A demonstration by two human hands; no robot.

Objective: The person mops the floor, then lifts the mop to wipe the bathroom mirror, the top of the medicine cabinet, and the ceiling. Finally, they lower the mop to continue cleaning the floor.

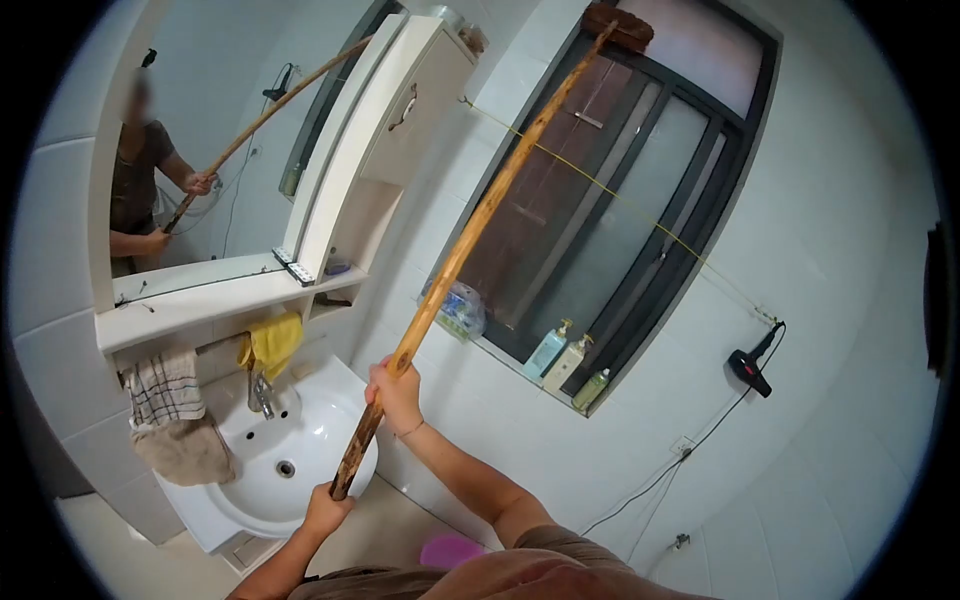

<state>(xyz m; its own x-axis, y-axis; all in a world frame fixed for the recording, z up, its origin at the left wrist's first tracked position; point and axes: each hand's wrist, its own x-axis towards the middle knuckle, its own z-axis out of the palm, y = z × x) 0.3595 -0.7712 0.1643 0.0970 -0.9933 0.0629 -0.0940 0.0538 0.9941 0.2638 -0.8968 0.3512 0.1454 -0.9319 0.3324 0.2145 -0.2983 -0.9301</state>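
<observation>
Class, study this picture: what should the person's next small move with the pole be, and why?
Probably a gentle rightward shift of the pole so its brown head follows the upper pane. The right hand grips above the left hand, and the head appears near the pane's left end, with more pane to its right.

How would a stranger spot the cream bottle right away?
Find the dark-framed window, then look along its lower edge, where three bottles stand in a row near one corner. The cream bottle is the middle one, with a pump top: its neighbours are a pale blue bottle on one side and a green bottle on the other.
</observation>
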